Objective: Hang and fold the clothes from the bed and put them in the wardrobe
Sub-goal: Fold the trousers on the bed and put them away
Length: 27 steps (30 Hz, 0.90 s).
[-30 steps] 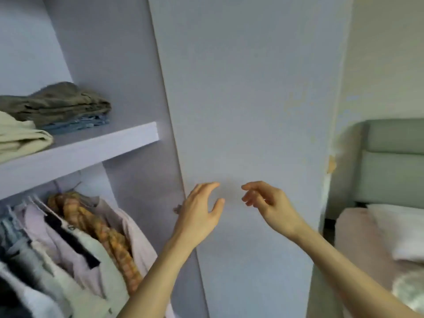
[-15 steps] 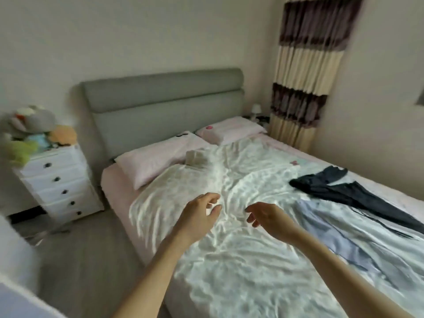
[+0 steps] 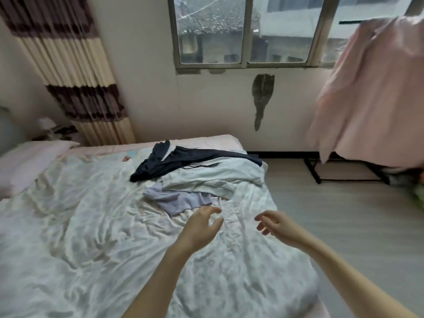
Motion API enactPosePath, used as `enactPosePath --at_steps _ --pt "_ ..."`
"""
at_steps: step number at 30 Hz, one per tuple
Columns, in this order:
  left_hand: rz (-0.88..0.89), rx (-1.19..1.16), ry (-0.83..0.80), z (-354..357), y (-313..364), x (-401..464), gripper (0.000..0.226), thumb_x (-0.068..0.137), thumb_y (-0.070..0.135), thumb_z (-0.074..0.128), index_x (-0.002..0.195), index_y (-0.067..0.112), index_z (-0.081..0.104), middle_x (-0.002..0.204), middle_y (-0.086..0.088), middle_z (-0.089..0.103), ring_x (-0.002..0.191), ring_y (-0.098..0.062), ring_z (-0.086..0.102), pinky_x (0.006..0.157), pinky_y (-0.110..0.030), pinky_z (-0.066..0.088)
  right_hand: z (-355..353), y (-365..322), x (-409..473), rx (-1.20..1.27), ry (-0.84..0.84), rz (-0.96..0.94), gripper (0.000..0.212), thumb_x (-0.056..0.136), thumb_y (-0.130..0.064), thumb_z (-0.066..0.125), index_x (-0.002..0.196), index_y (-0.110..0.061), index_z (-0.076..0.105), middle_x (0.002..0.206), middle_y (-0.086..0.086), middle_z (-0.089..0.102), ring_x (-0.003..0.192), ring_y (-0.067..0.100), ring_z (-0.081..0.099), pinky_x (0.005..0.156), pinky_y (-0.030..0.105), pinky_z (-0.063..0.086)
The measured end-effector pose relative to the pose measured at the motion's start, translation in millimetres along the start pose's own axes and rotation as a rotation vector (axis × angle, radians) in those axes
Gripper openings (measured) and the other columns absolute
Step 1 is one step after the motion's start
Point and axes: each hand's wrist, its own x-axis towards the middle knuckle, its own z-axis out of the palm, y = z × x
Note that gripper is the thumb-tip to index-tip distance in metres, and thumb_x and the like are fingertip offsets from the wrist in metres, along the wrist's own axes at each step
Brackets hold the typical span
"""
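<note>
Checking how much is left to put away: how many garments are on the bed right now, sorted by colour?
Dark navy garment: 1
Pale blue-white garment: 1
Lavender garment: 1
Total: 3 on the bed. The left hand and right hand hold nothing.

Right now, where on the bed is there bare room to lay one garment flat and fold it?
The rumpled white sheet left of the left hand, up to the pillow, is free. Crowded beyond the hands: lavender garment, pale garment, dark trousers.
</note>
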Motion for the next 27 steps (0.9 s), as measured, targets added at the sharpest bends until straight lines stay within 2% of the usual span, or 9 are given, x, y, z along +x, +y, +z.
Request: enactPosePath --at_steps 4,8,12,17,22,27 --pt "-0.018 -0.017 -0.07 37.4 13.8 33.1 0.031 0.094 0.026 0.055 0.123 0.016 0.058 0.126 -0.003 0.057 0.11 -0.014 0.057 0.089 -0.018 0.042 -21.6 37.4 -1.6 0.048 0.029 0.066 0.02 0.097 -0.012 0.041 0.098 -0.018 0.061 0.084 -0.002 0.066 0.071 0.012 0.062 0.058 0.01 0.042" --pt "-0.027 -0.032 -0.11 81.1 40.5 66.1 0.031 0.095 0.026 0.052 0.124 0.016 0.057 0.123 0.0 0.058 0.103 -0.011 0.058 0.081 -0.014 0.039 -56.2 81.5 9.3 0.097 0.037 0.09 0.022 0.097 -0.011 0.04 0.096 -0.017 0.061 0.081 -0.003 0.066 0.071 0.013 0.062 0.06 0.011 0.042" --pt "-0.043 -0.07 -0.072 128.6 75.8 99.7 0.031 0.095 0.027 0.052 0.125 0.019 0.056 0.121 0.003 0.059 0.098 -0.005 0.056 0.081 -0.014 0.041 -108.6 125.1 37.7 0.158 0.064 0.072 0.023 0.096 -0.008 0.04 0.096 -0.015 0.062 0.079 -0.002 0.066 0.068 0.012 0.062 0.06 0.011 0.043" --pt "-0.146 -0.096 0.006 228.5 146.2 159.1 0.032 0.096 0.027 0.051 0.127 0.02 0.054 0.122 0.004 0.058 0.095 -0.005 0.056 0.073 -0.008 0.04 -199.7 206.5 74.4 0.143 -0.039 0.023 0.026 0.096 -0.006 0.038 0.102 -0.011 0.063 0.084 0.004 0.066 0.068 0.012 0.06 0.06 0.011 0.043" --pt "-0.12 -0.118 0.015 329.2 255.7 247.7 0.034 0.095 0.024 0.051 0.128 0.015 0.054 0.124 -0.001 0.058 0.1 -0.009 0.056 0.087 -0.017 0.042 -317.3 297.3 91.5 0.133 0.031 0.069 0.027 0.095 0.0 0.036 0.101 0.0 0.063 0.081 0.01 0.063 0.062 0.013 0.055 0.053 0.008 0.039" --pt "-0.087 -0.103 -0.061 382.4 328.7 289.9 0.035 0.095 0.025 0.052 0.128 0.015 0.054 0.12 0.001 0.057 0.105 -0.01 0.057 0.091 -0.021 0.044 -395.5 366.8 96.0 0.134 0.086 0.144 0.024 0.095 -0.002 0.037 0.095 -0.009 0.06 0.077 0.003 0.063 0.066 0.016 0.056 0.053 0.008 0.039"
